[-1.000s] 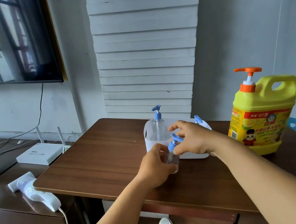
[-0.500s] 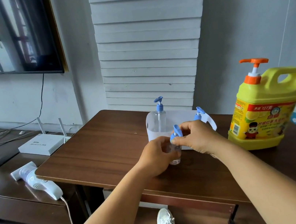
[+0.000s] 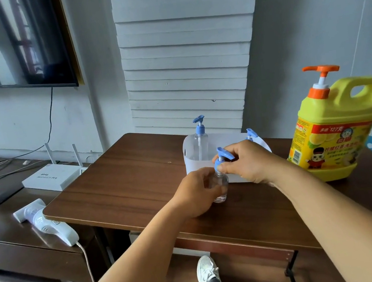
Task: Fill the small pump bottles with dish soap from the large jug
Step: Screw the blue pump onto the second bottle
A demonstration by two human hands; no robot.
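2 hands work on 1 small clear plastic bottle with a blue pump top [image 3: 220, 185], which stands upright on the dark brown wooden table [image 3: 136, 172], just in front of the white plastic tub [image 3: 191, 161]. The left hand [image 3: 197, 193] is wrapped round the bottle's body, fingers curled on it, most likely to keep it from turning or tipping. The right hand [image 3: 247, 163] pinches the blue collar of the pump between thumb and fingertips, a hold that suits unscrewing; the spout sticks out above the knuckles. The bottle looks empty, though its lower part is partly hidden by the left hand.

Inside the tub stands a second clear pump bottle with a blue top [image 3: 201, 142], also seemingly empty, and the blue pump of a third bottle [image 3: 250, 134] pokes up behind the right hand; its body is hidden. Keeping them in the tub probably holds the waiting ones together and upright.

The large yellow jug with an orange pump and a printed label [image 3: 338, 130] stands at the table's right side, well apart from the hands and untouched, its spout pointing left. By my reading, filling has not yet begun: the cap must come off first, then the open bottle goes under the jug's spout.
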